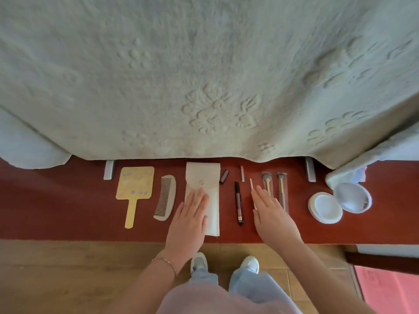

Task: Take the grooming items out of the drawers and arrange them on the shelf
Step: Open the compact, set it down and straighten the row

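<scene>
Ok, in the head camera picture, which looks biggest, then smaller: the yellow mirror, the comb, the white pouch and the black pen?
1. White pouch, partly under the left hand.
2. Yellow mirror.
3. Comb.
4. Black pen, thinnest, though about as long as the comb.

A home bedroom: a bed under a pale quilted bedspread [204, 75] fills the far side, with a red shelf [56, 200], wood floor [68, 268] and pink rug [390, 288] nearer.

left hand [192, 214] flat, right hand [271, 211] flat, fingers straight
</scene>
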Tool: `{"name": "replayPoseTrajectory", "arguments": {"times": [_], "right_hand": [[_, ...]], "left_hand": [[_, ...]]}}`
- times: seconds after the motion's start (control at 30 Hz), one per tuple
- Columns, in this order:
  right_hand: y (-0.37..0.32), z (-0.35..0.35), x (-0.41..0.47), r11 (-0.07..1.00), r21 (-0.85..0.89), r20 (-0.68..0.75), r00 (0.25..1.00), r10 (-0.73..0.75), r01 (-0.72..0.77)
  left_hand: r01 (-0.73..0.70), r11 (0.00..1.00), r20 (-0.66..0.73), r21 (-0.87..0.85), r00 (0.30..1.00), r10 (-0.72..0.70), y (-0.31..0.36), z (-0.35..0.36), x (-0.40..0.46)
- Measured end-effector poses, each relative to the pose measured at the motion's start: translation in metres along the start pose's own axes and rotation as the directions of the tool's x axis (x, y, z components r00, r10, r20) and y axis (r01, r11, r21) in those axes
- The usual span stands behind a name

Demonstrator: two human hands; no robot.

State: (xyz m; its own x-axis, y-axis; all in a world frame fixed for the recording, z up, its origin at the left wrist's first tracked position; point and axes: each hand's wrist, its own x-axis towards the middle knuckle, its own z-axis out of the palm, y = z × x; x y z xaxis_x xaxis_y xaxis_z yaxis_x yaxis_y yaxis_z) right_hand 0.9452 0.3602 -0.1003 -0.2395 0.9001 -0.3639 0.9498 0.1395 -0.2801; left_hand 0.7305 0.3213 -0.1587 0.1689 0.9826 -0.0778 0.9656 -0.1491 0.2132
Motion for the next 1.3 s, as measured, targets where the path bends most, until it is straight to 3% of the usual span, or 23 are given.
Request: {"name": "replayPoseTrajectory", "arguments": {"times": [0.27,0.4,0.67,1.0,1.3], "right_hand": [[-0.004,0.001,0.001,0.999,-0.025,0.036,0.999,-0.020,0.021],[-0.018,-0.003,0.010,0.993,-0.052,0.025,0.994,-0.106,0.107],[-0.030,0.005,0.025,0.959,-0.159,0.048,0.972,-0.230,0.234],[-0.023,0.020,0.014,0.966,-0.164,0.134,0.974,-0.180,0.201],[-0.023,0.028,0.019,0.923,-0.274,0.200,0.955,-0.220,0.270]], "left_hand": [[0.020,0.999,0.006,0.032,1.000,-0.020,-0.011,-0.010,0.003],[0.040,0.999,0.025,0.010,0.999,-0.040,-0.010,-0.015,0.005],[0.250,0.968,0.017,-0.011,0.968,-0.250,-0.042,-0.012,0.002],[0.255,0.964,0.052,0.073,0.965,-0.259,-0.052,-0.015,-0.003],[0.233,0.971,0.058,0.049,0.970,-0.236,-0.062,-0.025,0.006]]}}
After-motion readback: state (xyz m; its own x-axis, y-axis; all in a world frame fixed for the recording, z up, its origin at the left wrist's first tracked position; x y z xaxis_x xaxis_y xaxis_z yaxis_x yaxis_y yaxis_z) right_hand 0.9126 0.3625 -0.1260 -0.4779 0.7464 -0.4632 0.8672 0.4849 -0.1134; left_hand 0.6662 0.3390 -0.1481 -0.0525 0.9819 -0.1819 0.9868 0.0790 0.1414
